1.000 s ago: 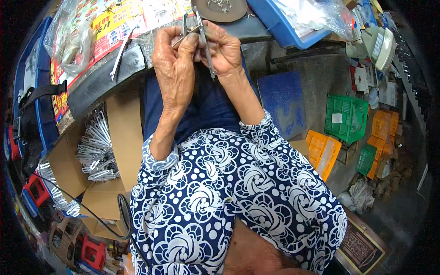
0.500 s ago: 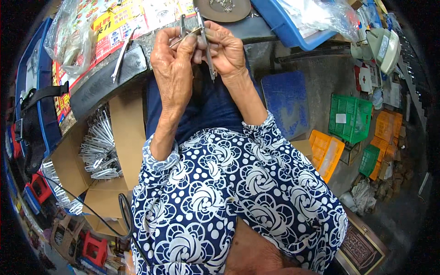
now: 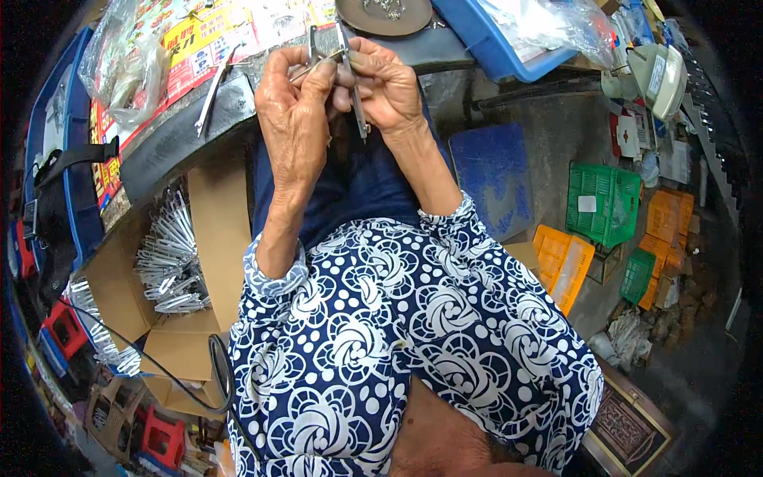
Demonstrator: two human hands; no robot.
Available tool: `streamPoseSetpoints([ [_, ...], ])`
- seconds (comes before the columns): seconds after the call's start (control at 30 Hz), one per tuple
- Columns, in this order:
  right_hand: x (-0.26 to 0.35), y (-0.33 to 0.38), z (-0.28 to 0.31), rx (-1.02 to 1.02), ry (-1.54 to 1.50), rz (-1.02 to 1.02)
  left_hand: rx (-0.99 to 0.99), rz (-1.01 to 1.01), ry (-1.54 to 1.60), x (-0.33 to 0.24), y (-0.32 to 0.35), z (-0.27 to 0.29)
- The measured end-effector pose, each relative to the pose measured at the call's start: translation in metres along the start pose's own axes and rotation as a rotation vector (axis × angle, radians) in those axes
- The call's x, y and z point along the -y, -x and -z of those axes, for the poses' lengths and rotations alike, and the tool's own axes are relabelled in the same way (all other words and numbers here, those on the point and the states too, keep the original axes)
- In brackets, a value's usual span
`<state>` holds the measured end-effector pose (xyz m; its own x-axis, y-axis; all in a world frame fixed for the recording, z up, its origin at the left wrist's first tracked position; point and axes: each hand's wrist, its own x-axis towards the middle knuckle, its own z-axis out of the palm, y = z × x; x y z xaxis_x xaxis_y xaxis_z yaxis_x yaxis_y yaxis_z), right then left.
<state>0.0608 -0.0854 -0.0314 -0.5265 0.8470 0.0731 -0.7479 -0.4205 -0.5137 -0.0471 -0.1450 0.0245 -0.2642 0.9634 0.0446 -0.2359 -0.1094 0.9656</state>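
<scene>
Both hands meet just in front of the dark worktop edge, working on a small metal tool, a slim hinged steel piece with thin legs. The left hand has its fingers pressed together around one thin leg near the worktop edge; the right hand pinches the other leg, whose tip points down away from the worktop toward the person's lap. By the look of it this is a fitting or assembling step: the two parts are being lined up and joined at the hinge. The next move likely calls for a steady pinch on both legs and a small, careful push or twist at the joint, keeping the piece from slipping. On the worktop beyond the hands sits a round brown dish with small metal bits; below the worktop, to its left side, an open cardboard box holds a heap of similar shiny metal pieces.
</scene>
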Motion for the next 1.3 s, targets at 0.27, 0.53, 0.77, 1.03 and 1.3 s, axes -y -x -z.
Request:
streamPoseSetpoints([
  [0.27,-0.005,0.002,-0.008,0.025,-0.023,-0.019,0.006,-0.057,0.021,-0.001,0.003,0.005],
  [0.53,-0.01,0.001,-0.01,0.057,-0.045,-0.005,-0.004,-0.068,-0.099,-0.008,0.008,0.006],
  [0.77,-0.011,0.001,-0.002,0.057,-0.109,-0.023,-0.078,-0.293,-0.3,-0.001,0.01,-0.001],
  [1.03,-0.012,0.003,-0.008,-0.043,-0.094,-0.003,-0.089,-0.232,-0.19,0.007,0.011,0.0],
  [1.3,-0.013,0.002,-0.008,0.01,-0.02,-0.002,-0.077,-0.171,-0.134,0.001,0.011,0.006],
])
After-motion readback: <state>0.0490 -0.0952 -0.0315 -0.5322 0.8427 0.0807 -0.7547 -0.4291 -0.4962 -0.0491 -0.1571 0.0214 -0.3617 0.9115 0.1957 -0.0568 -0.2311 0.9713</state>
